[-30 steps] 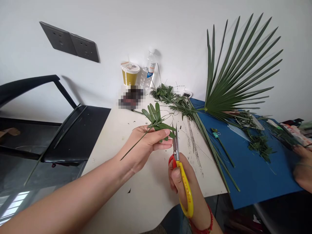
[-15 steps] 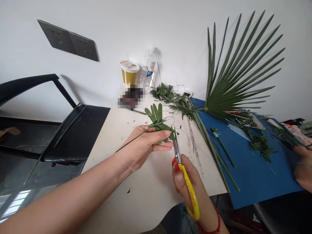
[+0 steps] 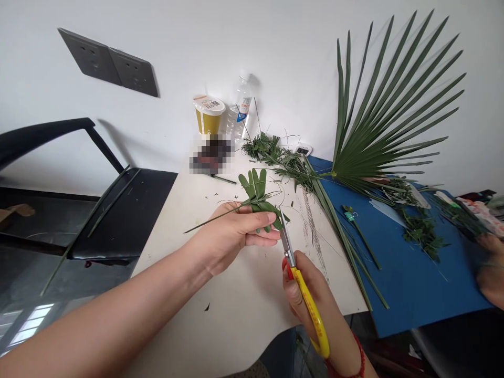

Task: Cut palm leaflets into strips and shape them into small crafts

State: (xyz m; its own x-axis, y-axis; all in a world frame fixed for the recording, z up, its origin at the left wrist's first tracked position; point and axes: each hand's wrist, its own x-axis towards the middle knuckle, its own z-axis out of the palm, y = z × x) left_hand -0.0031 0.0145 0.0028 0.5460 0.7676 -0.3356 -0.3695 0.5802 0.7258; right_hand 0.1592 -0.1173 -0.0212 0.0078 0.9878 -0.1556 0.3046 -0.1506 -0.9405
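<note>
Between the thumb and fingers of my left hand (image 3: 246, 227) is a woven palm-leaf piece (image 3: 254, 186), with rounded loops fanned at the top and a thin stem trailing left over my wrist. My right hand (image 3: 305, 283) grips scissors (image 3: 311, 310) with one yellow and one red handle. Their metal blades point up and meet the leaf tip just right of my left fingertips. The blades look nearly closed there; whether leaf lies between them is hard to make out.
A large fan palm leaf (image 3: 366, 139) leans on the wall at right. Leaf bundles (image 3: 293, 168) and long stalks cross the white table (image 3: 236, 315) and blue table (image 3: 397, 294). A yellow cup (image 3: 208, 115) and clear bottle (image 3: 240, 107) stand behind. Another person's hand (image 3: 492, 273) is at far right.
My right hand and the scissors have shifted slightly right and down, with the handles tilting outward. The woven leaf's loops have turned a little to the right in my left hand.
</note>
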